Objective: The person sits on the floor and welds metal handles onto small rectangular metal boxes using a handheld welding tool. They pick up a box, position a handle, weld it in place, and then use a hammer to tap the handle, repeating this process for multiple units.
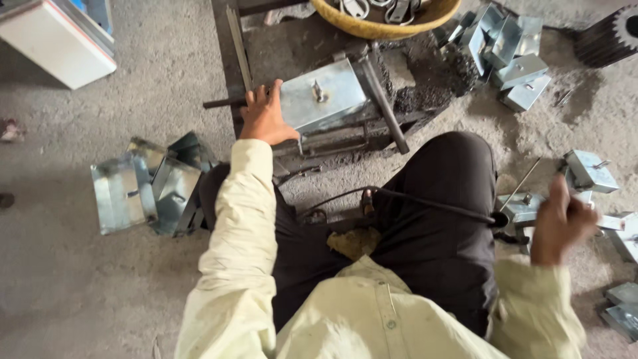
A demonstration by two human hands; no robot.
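My left hand (263, 114) rests on the left edge of a grey sheet-metal box (323, 95) with a small stud on top; the box sits on a dark, dirty iron work stand (345, 136) in front of my knees. My right hand (560, 223) is raised at the right, blurred, fingers curled, above a small metal box (520, 207). A thin rod (520, 184) slants up from near that box; whether the hand grips it is unclear. A black cable (425, 203) runs across my dark trousers toward the right hand.
Folded metal boxes lie in piles on the concrete floor: at the left (149, 183), top right (512, 56) and right (601, 193). A yellow basin (382, 26) with metal parts stands at the top. A white box (56, 40) sits top left, a dark gear (608, 36) top right.
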